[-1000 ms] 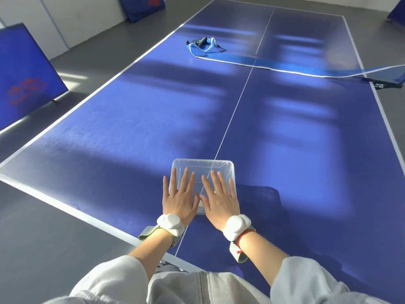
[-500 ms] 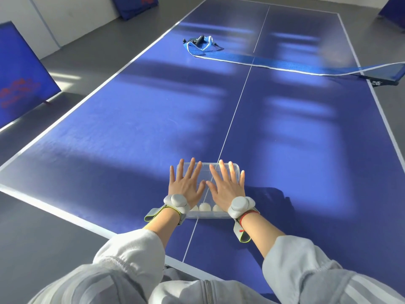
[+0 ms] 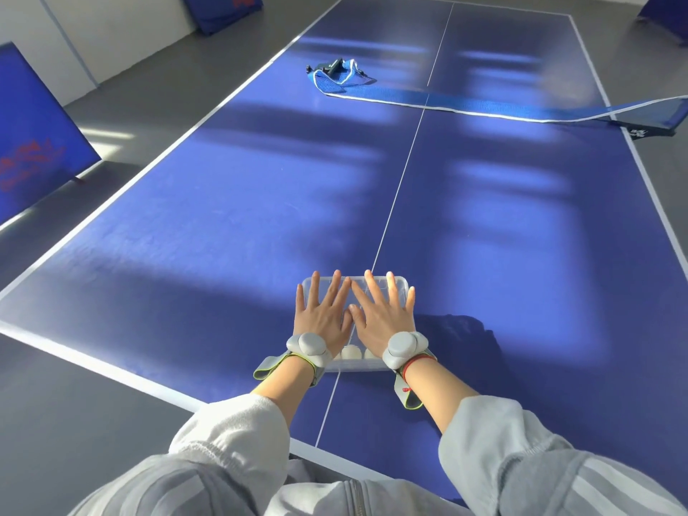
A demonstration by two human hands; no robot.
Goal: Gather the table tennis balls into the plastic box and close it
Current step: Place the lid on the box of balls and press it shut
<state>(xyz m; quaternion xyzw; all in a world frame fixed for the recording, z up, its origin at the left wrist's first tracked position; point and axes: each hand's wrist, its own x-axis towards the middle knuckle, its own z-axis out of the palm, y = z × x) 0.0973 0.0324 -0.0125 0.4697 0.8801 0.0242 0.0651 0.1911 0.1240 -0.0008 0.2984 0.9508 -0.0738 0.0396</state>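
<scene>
A clear plastic box [image 3: 400, 283] with its lid on sits on the blue table tennis table [image 3: 223, 225], on the white centre line near the front edge. White table tennis balls [image 3: 352, 352] show through its near wall. My left hand [image 3: 322, 314] lies flat on the lid's left half, fingers spread. My right hand [image 3: 383, 314] lies flat on the right half, fingers spread. Both palms press down on the lid and hide most of it. Each wrist wears a grey strapped device.
A loose blue net [image 3: 446, 102] lies across the table's far half, bunched at its left end [image 3: 337, 74]. Blue barrier boards [image 3: 29, 132] stand on the grey floor to the left and at the far corners.
My hands have slid forward over the lid, from its near half to covering almost all of it. The view has tilted, so the box's near wall and balls now show.
</scene>
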